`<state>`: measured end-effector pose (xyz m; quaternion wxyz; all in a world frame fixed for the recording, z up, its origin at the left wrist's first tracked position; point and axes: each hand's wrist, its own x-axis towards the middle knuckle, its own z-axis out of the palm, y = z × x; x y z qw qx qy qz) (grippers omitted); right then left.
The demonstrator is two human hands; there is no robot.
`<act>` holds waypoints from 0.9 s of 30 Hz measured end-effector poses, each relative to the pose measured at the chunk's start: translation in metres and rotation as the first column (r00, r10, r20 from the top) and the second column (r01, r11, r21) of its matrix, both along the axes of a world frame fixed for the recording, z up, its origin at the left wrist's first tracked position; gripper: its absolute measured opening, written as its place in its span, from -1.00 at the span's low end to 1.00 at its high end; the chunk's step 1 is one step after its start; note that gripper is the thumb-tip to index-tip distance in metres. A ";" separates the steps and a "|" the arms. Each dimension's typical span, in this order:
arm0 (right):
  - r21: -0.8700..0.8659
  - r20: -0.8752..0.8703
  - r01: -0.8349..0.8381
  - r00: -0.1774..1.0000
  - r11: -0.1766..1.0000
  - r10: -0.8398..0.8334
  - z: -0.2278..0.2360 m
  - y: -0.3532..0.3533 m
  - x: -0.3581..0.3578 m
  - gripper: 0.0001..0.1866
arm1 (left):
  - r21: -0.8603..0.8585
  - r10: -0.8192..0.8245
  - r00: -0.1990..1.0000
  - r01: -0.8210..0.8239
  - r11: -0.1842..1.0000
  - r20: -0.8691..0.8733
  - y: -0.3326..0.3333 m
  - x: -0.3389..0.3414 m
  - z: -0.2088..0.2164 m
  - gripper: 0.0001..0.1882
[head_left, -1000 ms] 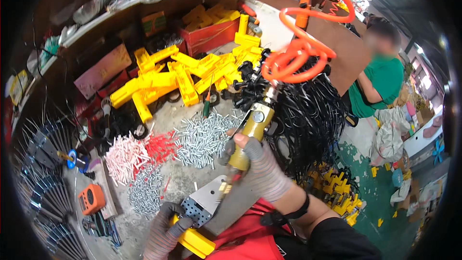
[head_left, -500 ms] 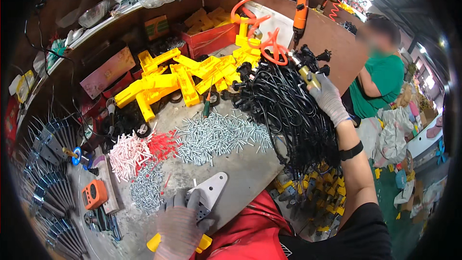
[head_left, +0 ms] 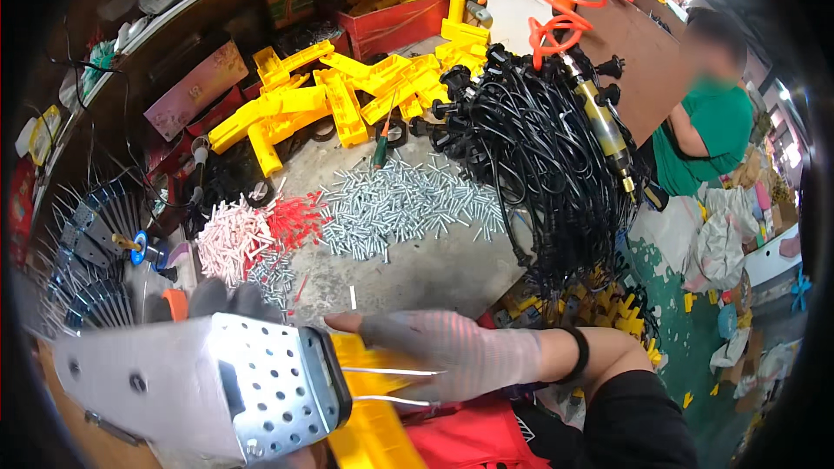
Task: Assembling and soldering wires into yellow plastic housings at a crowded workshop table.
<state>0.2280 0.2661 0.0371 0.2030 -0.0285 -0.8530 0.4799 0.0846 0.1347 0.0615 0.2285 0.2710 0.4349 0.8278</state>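
A pale metal plate with a perforated metal guard point(head_left: 278, 382) fills the lower left, tilted and close to me. Dark gloved fingers of my left hand point(head_left: 228, 297) curl over its far edge; the palm is hidden behind it. A yellow plastic handle housing point(head_left: 369, 430) joins the guard at a black collar. Two white wires point(head_left: 391, 372) stick out beside it toward my right. My right hand point(head_left: 434, 343), in a striped grey glove with one bare fingertip, closes on the housing near the collar. A brass-coloured air screwdriver point(head_left: 601, 117) hangs free from an orange coiled hose.
Piles of silver screws point(head_left: 408, 208) and pink-white sleeves point(head_left: 234, 239) lie on the table. Yellow housings point(head_left: 343, 108) are heaped behind, with a green-handled screwdriver point(head_left: 380, 152) in front. Black plug cords point(head_left: 556, 165) drape over the right edge. A person in green point(head_left: 712, 139) stands beyond.
My right hand has let go of the air screwdriver and come down to the yellow housing. The metal plate and guard have been lifted and turned toward me, with my left hand behind them.
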 end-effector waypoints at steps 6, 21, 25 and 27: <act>0.241 0.410 -0.086 0.912 0.967 -0.021 -0.050 0.025 0.019 -0.35 | -0.458 0.271 0.913 -0.390 0.799 -0.304 -0.043 -0.048 0.000 -0.19; 0.735 -0.030 0.622 0.427 0.269 -0.904 -0.001 0.136 0.119 -0.71 | -0.640 -0.586 0.287 -0.505 0.579 -0.758 -0.073 -0.046 -0.060 -0.41; 0.195 -0.051 0.864 0.482 0.464 -0.875 0.004 0.164 0.122 -0.76 | -0.693 -0.611 0.340 -0.465 0.552 -0.715 -0.076 -0.047 -0.053 -0.24; -0.028 0.145 0.834 0.549 0.551 -0.823 0.019 0.184 0.122 -0.76 | -0.659 -0.573 0.342 -0.513 0.550 -0.745 -0.079 -0.048 -0.053 -0.24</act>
